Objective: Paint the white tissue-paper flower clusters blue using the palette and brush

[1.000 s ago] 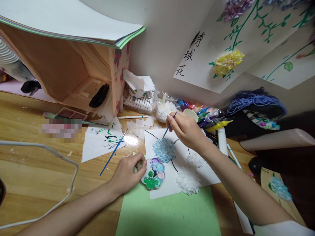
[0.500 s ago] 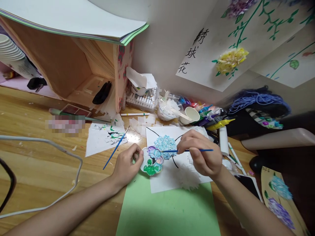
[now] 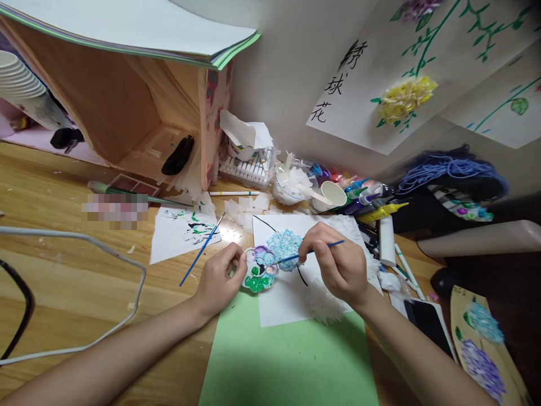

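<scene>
Pinched between the fingers of my left hand is the edge of a small flower-shaped paint palette with green, black, purple and blue paint in its wells. My right hand grips a blue paintbrush, its tip at the palette's right side. Beneath them lies a white sheet of paper bearing black lines, a raised light-blue flower and a raised white flower. Part of the sheet is hidden under my right hand. A green sheet lies under the white paper.
Left of the palette, a second blue brush rests across a paint-smeared paper scrap. Behind stand a cup, a bowl of white scraps, paint tubes and a marker box. A white cable curves at left.
The brush has tilted more, its back end rising, and its tip has shifted slightly down over the palette. My right hand has moved a little left. The whole view has shifted slightly.
</scene>
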Motion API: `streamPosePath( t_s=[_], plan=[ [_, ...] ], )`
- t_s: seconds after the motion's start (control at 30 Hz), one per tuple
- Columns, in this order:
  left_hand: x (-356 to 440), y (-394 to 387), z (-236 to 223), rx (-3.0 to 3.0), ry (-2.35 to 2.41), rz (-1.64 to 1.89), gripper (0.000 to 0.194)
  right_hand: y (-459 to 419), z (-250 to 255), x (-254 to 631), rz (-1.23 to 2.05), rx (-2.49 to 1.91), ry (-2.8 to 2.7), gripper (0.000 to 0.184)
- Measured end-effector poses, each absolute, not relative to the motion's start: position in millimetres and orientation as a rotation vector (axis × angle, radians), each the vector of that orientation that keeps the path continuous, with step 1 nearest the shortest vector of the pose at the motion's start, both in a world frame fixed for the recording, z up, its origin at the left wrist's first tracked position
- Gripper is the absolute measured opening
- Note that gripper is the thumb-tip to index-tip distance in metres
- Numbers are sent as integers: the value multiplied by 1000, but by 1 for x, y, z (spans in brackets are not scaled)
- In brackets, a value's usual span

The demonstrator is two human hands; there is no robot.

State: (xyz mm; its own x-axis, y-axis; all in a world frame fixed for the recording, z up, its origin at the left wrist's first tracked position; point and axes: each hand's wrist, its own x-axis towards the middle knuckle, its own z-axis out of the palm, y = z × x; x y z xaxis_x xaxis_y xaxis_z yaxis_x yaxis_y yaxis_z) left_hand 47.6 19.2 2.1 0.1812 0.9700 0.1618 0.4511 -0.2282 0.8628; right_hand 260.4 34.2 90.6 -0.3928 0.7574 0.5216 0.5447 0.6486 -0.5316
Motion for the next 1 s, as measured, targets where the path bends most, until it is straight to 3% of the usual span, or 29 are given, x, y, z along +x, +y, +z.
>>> streamPosePath(
  t_s=[0.27,1.0],
  plan=[
    [48,20,3,1738,1359,938,22,37,80,265,474,-1232,-1759,38],
    [48,20,5,1704,1366,905,21,34,92,261,225,-1061,-1986,38]
  ],
)
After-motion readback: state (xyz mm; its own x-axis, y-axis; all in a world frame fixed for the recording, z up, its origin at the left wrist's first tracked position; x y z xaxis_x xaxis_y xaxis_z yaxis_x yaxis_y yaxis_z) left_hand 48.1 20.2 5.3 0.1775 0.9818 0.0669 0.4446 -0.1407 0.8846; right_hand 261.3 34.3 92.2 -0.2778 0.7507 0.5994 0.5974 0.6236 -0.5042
